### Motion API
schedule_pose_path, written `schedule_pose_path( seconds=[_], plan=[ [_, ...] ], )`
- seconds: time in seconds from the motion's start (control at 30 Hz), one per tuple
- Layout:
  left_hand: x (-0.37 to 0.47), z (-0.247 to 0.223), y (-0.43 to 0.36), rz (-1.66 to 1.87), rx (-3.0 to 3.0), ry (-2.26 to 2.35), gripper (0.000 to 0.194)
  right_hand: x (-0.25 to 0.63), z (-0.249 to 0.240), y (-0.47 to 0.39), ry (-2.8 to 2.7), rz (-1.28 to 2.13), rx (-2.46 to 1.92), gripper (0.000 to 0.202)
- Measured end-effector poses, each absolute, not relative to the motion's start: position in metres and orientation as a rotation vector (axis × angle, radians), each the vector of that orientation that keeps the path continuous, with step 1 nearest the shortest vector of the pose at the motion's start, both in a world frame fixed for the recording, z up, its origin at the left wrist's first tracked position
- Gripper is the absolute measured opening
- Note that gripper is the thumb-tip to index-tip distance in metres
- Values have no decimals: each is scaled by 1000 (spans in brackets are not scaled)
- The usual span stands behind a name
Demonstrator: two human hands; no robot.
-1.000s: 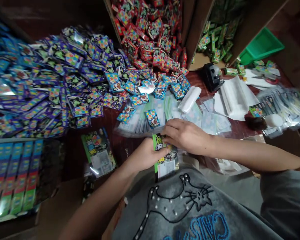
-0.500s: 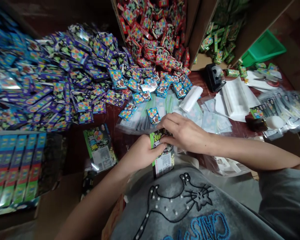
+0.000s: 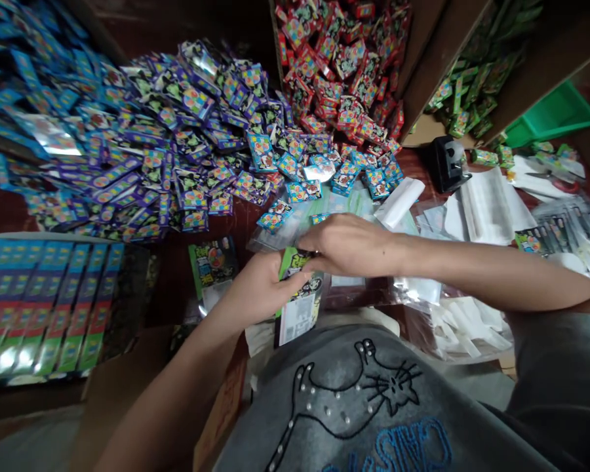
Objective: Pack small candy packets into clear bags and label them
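Note:
Close to my body, my left hand (image 3: 261,287) grips a green-and-black printed packet (image 3: 299,313) by its side, thumb across the front. The packet stands roughly upright, with a white barcode label on its lower half. My right hand (image 3: 347,246) is at its upper edge, fingers curled over the top and thumb against the front; those fingertips are partly hidden. A similar printed packet (image 3: 214,262) lies on the table to the left, partly behind my left wrist. Just beyond my hands are small blue boxes (image 3: 274,215) on clear plastic bags (image 3: 295,223).
Purple boxes (image 3: 147,164) form a heap at left, beside blue ones (image 3: 44,85). Red boxes (image 3: 344,65) fill a carton behind. At right are a tape dispenser (image 3: 447,164), scissors (image 3: 558,180), a green tray (image 3: 553,118) and white paper strips (image 3: 467,328). Striped rows of boxes (image 3: 54,308) stand front left.
My view has turned left, so the table's contents sit further right. Both hands, still on the packet, have shifted left over the table. A small blue box near my right hand is now mostly covered.

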State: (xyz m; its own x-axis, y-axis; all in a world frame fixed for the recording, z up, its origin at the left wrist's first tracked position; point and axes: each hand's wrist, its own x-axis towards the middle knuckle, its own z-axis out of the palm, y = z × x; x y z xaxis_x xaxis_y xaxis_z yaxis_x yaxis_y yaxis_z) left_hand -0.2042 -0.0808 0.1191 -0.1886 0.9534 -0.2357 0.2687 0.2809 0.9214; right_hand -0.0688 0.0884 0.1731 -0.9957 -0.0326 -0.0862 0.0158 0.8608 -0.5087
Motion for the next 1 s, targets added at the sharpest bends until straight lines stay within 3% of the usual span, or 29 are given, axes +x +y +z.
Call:
schedule_pose_path(
  seconds=[0.07,0.2,0.37,0.47,0.57,0.73,0.83,1.0],
  plan=[
    [-209,115,-87,996,1018,1459,26,-80,178,104,2739,-994,-248,8],
    [-213,97,-99,1109,800,1346,45,-93,175,123,2645,-1166,-409,2],
    [-214,70,-108,1468,569,1531,52,-87,130,93,2890,-1463,421,39],
    [-210,61,-109,1508,535,1519,58,-79,96,60,2762,-1357,726,53],
    [-197,55,-110,1549,533,1584,61,-76,71,37,2865,-1241,887,50],
    [-171,42,-122,1406,484,1750,55,-74,59,33,2882,-1373,1017,42],
    [-166,39,-131,1391,401,1929,49,-65,63,33,2702,-1474,878,39],
    [-166,39,-142,1395,445,2027,44,-46,60,17,2690,-1371,749,28]
  ],
)
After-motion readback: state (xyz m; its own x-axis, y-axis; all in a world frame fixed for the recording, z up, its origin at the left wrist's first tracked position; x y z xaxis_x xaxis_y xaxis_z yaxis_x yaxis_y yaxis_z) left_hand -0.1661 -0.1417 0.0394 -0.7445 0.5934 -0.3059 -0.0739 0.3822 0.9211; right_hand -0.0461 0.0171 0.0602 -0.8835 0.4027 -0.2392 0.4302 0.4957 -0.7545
